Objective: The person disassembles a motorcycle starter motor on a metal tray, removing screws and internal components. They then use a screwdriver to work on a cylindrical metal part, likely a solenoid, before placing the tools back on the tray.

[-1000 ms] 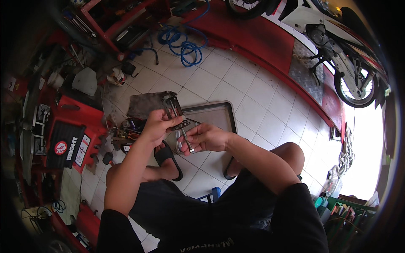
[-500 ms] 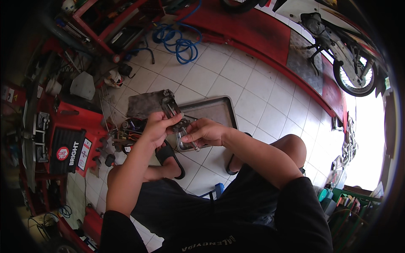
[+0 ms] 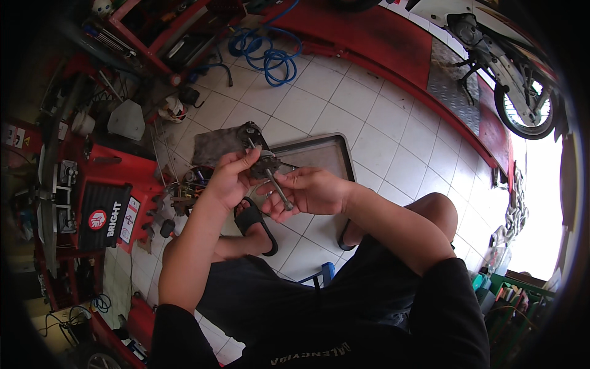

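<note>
Dark metal tool point(image 3: 266, 165) with a long bolt point(image 3: 280, 192) is held up above the tiled floor point(image 3: 396, 157), the left hand point(image 3: 230, 179) clamped on its body, the right hand point(image 3: 314, 190) with thumb and fingers around the bolt. Just beyond lie a shallow tray point(image 3: 351, 161) and a gray cloth point(image 3: 212, 146), a coiled blue hose point(image 3: 279, 66) farther off.

The view looked from the person's own head, through the left of two fisheye lenses worn side by side; it faced steeply down and forward, over the black shirt point(image 3: 369, 326) at the near edge to the tiled floor point(image 3: 393, 150) beyond; it sat fairly near the left hand point(image 3: 230, 181) and right hand point(image 3: 319, 190), close to mid-view; it reached wide, to the motorcycle point(image 3: 491, 64) far right, the red platform point(image 3: 369, 46) bowing.
</note>
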The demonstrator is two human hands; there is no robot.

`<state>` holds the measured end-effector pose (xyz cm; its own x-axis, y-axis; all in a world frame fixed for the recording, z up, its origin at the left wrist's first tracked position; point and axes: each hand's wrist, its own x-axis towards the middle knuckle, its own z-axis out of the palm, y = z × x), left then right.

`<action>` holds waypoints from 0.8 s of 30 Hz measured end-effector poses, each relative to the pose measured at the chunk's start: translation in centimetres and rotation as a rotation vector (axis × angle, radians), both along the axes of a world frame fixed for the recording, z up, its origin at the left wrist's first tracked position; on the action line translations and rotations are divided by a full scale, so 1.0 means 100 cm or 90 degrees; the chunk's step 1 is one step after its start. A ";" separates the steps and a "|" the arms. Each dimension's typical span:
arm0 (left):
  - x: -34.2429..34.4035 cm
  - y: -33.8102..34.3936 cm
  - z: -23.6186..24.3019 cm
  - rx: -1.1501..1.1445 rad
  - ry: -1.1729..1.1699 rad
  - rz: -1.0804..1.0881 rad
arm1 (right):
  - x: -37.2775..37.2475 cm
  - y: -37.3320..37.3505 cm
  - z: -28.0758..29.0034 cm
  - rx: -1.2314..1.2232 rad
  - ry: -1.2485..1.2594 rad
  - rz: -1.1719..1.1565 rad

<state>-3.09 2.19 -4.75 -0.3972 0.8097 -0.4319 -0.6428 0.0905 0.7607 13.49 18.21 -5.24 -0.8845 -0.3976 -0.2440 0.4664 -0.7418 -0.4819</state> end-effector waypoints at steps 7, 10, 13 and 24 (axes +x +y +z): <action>0.005 -0.003 -0.006 -0.007 0.164 -0.057 | 0.000 -0.006 0.009 0.402 -0.100 0.020; 0.007 -0.001 -0.007 -0.027 0.141 -0.060 | 0.002 -0.011 -0.004 0.376 -0.047 -0.004; 0.007 -0.001 -0.005 -0.052 0.201 -0.047 | 0.005 -0.005 -0.006 -0.012 -0.067 -0.058; 0.025 -0.006 0.015 0.155 0.458 -0.107 | 0.004 -0.009 -0.024 0.501 0.180 -0.113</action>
<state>-0.62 1.60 -3.29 -0.3751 0.9232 0.0834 0.0237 -0.0804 0.9965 13.92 17.33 -7.63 -0.9870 -0.0545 -0.1510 0.1588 -0.1928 -0.9683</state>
